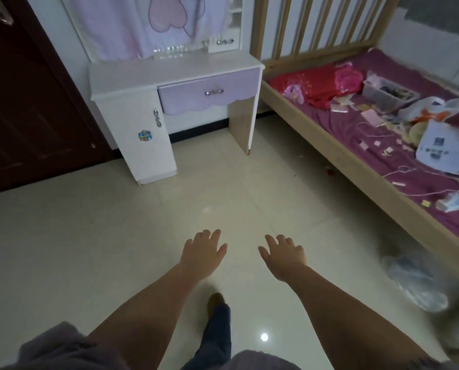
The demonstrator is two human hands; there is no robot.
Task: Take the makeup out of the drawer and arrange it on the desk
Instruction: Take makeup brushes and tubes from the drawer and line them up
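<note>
The white counter (169,72) stands on the pale tiled floor (89,236), its lilac drawer (208,93) closed. Beside it, the wooden bed (316,134) carries a purple sheet (361,145) strewn with things — red cloth (313,85), a clear plastic box (383,96), papers (441,150). A crumpled plastic bag (415,279) lies on the floor near the bed.

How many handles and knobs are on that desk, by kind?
Silver bow handles: 2, one on the purple drawer, one on the white cabinet door
Blue flower knobs: 1, on that door
Total: 3
The drawer is closed; both hands are empty.
</note>
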